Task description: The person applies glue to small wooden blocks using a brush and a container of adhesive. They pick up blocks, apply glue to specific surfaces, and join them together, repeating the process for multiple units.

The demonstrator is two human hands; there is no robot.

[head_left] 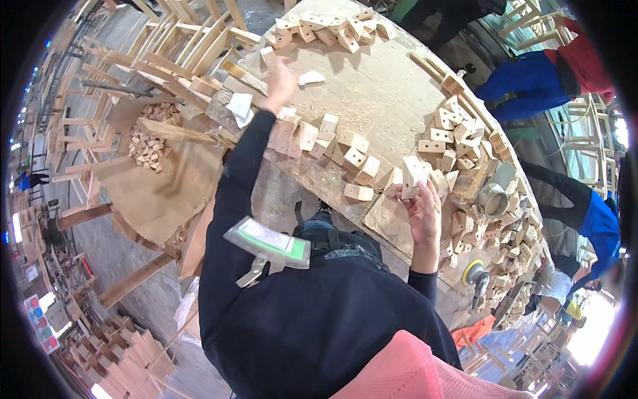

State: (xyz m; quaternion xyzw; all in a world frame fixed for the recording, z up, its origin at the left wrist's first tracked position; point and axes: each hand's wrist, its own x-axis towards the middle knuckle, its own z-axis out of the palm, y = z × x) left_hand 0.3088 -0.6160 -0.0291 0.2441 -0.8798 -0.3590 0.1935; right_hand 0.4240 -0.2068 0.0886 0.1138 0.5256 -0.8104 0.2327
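The right hand (424,211) grips a wooden block (413,174) near the bench's (382,86) front edge; I cannot tell the left hand's (282,81) grip. A careless swing could knock nearby blocks (367,171) off.

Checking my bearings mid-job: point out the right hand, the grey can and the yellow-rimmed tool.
Right hand (423,214): head view, middle of the hand.
Grey can (502,178): head view, outer side wall.
Yellow-rimmed tool (474,272): head view, its round disc.

grey floor (271,199) | wooden frames (211,46) upper left | white glare (595,332) lower right
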